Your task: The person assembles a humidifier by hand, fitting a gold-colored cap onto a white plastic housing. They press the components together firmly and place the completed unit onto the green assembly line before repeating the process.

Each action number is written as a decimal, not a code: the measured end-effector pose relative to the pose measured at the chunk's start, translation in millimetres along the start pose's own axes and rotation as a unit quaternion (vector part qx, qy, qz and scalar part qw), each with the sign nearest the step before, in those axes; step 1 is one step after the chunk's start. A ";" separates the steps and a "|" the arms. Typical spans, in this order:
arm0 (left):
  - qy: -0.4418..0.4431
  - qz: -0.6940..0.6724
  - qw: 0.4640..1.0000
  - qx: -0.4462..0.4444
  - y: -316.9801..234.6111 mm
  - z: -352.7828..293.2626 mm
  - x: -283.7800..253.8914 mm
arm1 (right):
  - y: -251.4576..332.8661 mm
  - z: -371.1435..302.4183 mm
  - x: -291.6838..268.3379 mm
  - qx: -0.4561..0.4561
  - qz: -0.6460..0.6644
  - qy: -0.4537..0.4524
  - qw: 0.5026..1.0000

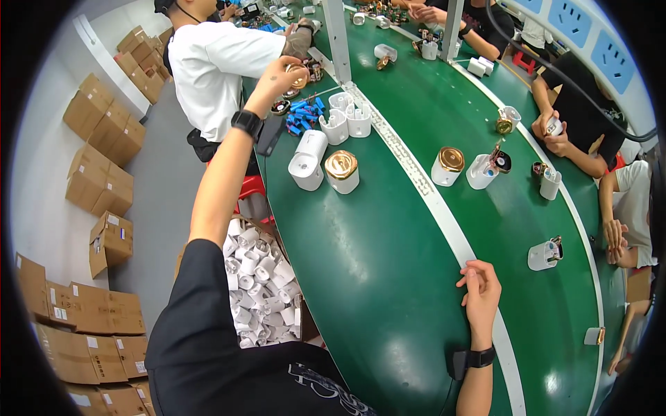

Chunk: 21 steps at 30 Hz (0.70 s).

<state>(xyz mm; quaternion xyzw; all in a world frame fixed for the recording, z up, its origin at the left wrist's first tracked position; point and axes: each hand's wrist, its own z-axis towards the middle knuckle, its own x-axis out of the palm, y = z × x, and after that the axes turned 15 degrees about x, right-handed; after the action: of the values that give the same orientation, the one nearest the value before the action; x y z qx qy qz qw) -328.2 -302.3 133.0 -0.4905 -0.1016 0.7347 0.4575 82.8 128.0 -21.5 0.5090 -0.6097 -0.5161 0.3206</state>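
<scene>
Gold-coloured round part point(299, 77): sits gripped in the left hand point(276, 83), toward the far left of the green table point(333, 263), near loose blue pieces point(304, 116). Could slip if pinched only by its shiny rim; could topple clustered white housings point(334, 129) if drawn back low. With right hand point(480, 297) loosely half-curled, apparently empty, beside the white strip point(446, 227), might lack quick support.

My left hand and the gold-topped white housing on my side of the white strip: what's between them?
In the head view, a pile of blue parts and white housings lie between your left hand and the gold-topped white housing.
</scene>
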 end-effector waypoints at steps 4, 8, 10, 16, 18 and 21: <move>-0.042 -0.007 0.996 -0.074 31.7 6.9 7.4 | 2.5 7.6 1.8 0.010 -0.009 -0.003 1.000; 0.052 0.382 0.923 0.008 37.4 -6.4 -4.3 | 5.3 11.1 11.2 0.012 -0.002 0.002 1.000; 0.074 0.385 0.920 0.001 17.1 -35.1 20.7 | 3.2 12.9 14.7 0.025 -0.008 -0.001 1.000; 0.084 0.072 0.982 0.152 -131.6 -78.1 108.5 | -1.7 9.3 2.9 0.011 0.018 -0.032 0.999; 0.107 -0.083 0.973 0.188 -200.0 -106.4 164.4 | -7.9 1.2 -13.4 0.019 0.064 -0.086 0.994; 0.139 -0.317 0.928 0.140 -245.1 -157.2 241.7 | 14.3 13.1 -41.0 -0.213 -0.111 -0.344 0.908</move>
<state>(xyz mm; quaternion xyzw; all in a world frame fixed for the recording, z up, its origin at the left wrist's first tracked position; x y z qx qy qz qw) -84.2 -25.4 49.5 -0.4612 -0.0832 0.4821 0.7402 78.0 170.3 -5.8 0.2838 -0.4978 -0.8088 0.1324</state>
